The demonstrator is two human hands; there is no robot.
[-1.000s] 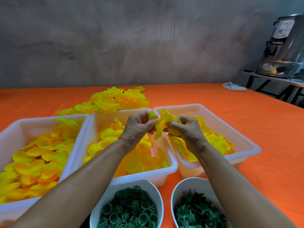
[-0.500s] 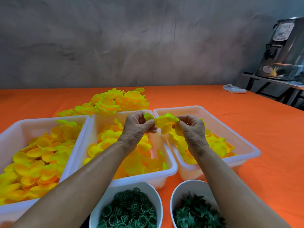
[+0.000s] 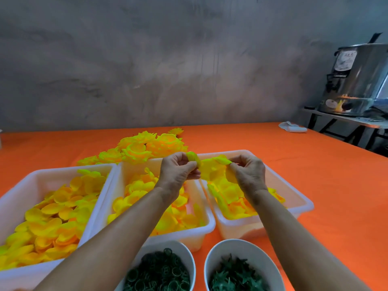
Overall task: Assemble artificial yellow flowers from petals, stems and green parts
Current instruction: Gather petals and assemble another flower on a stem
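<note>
The person's left hand (image 3: 178, 171) and right hand (image 3: 248, 173) are each pinching a side of a cluster of soft yellow fabric petals (image 3: 212, 168), holding it above the middle white plastic tray (image 3: 206, 224) and the right white plastic tray (image 3: 302, 203) on the orange table (image 3: 325, 185).

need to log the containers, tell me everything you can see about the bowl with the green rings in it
The bowl of green rings is a round white bowl, plastic or ceramic by its look, standing upright on the orange tablecloth at the near edge of the picture, its lower part cut off. It holds a heap of small dark green rings. It sits in front of the middle white tray, close beside the bowl of green star-shaped parts. The left forearm passes over its left side; neither hand touches it.
</note>
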